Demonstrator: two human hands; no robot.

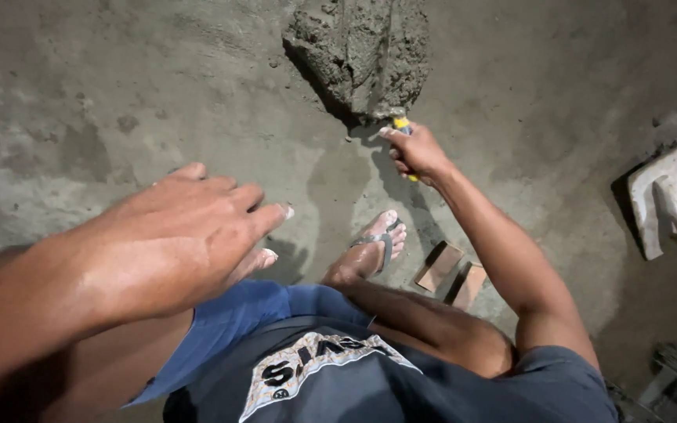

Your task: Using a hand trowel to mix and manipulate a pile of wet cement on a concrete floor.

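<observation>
My right hand [417, 150] is stretched out ahead and grips the yellow handle [403, 125] of a trowel whose blade is loaded with wet grey mortar [366, 51]. The mortar heap sits just beyond the hand, over the grey cement floor [158, 86]. My left hand [197, 227] hovers close to the camera at the left, palm down, fingers loosely together, holding nothing. My foot in a sandal [374, 247] rests on the floor below the right hand.
Two small reddish brick pieces [452, 276] lie on the floor beside my foot. A white plastering float with a handle [667, 202] lies at the right. My blue shorts and dark shirt fill the bottom of the view.
</observation>
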